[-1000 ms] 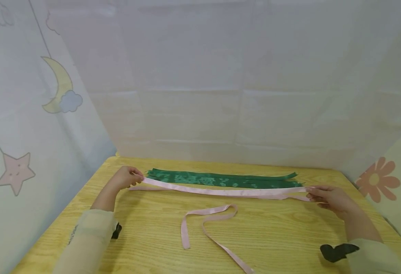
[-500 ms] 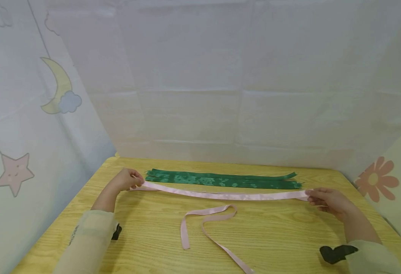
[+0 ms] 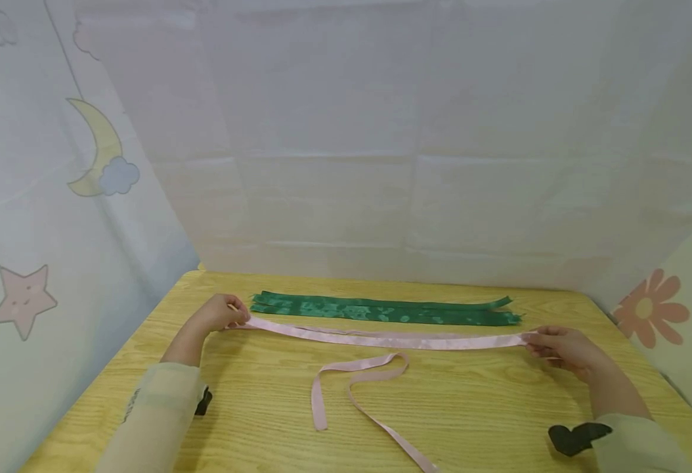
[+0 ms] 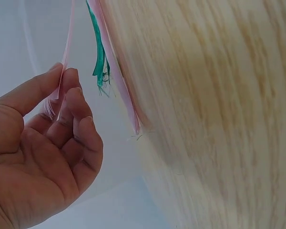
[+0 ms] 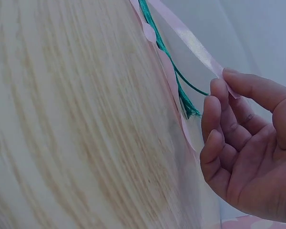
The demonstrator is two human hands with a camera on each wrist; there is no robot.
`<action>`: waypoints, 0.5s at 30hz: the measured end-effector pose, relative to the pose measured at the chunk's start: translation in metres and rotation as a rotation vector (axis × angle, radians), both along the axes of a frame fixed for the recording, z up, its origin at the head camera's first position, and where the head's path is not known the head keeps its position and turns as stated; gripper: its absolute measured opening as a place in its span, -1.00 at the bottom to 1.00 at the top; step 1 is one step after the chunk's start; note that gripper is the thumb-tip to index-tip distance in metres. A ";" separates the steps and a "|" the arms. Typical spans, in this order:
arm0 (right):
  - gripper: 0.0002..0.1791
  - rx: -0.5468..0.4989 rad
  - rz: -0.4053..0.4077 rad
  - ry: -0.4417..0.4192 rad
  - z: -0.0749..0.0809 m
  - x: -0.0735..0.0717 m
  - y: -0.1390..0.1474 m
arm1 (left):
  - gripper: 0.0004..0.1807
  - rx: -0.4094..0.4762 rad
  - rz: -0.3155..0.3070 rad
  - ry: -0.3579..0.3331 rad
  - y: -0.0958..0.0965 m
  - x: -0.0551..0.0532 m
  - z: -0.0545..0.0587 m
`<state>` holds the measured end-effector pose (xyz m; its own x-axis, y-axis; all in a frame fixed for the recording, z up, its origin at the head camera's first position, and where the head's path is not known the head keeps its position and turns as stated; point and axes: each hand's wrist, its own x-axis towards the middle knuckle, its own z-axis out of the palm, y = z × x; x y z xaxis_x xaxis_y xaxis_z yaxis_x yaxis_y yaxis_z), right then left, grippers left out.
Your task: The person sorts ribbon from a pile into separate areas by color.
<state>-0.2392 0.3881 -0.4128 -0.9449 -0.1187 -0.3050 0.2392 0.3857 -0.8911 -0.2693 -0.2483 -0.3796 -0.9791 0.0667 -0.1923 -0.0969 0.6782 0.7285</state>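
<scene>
A pink satin ribbon (image 3: 375, 340) stretches in a shallow sag between both hands. My left hand (image 3: 223, 313) pinches its left end between thumb and forefinger; in the left wrist view frayed threads (image 4: 49, 107) poke out below the fingertips. The right end is pinched the same way by my right hand (image 3: 561, 348). In the left wrist view both the held ribbon and my left hand are raised off the table. Other pink ribbon (image 5: 169, 76) lies on the table just behind the held one, partly covered by it in the head view. Beyond that lie green ribbons (image 3: 381, 310) side by side.
One more pink ribbon (image 3: 375, 375) lies in a loose curve nearer the front of the wooden table (image 3: 263, 420). Behind the table hangs a pale sheet (image 3: 334, 197). Side walls carry a moon (image 3: 106, 141) and a flower (image 3: 653, 309).
The held pink ribbon has come slightly toward the front, off the green ribbons. Both hands have shifted a little the same way, the right one also slightly left.
</scene>
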 end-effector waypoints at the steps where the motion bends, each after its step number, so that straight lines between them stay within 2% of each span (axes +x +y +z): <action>1: -0.79 0.011 0.006 0.002 -0.001 0.000 0.000 | -0.92 0.004 0.002 -0.003 0.000 0.000 -0.001; 5: -0.79 0.063 -0.001 0.006 -0.003 0.000 -0.001 | -0.92 0.004 -0.007 -0.012 0.001 0.000 -0.002; 11: -0.66 0.148 -0.023 0.009 -0.007 -0.003 -0.003 | -0.91 -0.007 -0.024 -0.041 0.002 -0.004 -0.002; 15: -0.64 0.165 -0.038 0.005 -0.007 -0.006 -0.005 | -0.90 -0.020 -0.045 -0.046 0.000 -0.006 -0.005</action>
<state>-0.2451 0.3829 -0.4201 -0.9495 -0.0318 -0.3122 0.2516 0.5174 -0.8179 -0.2751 -0.2478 -0.3847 -0.9653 0.1059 -0.2385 -0.0991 0.6967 0.7105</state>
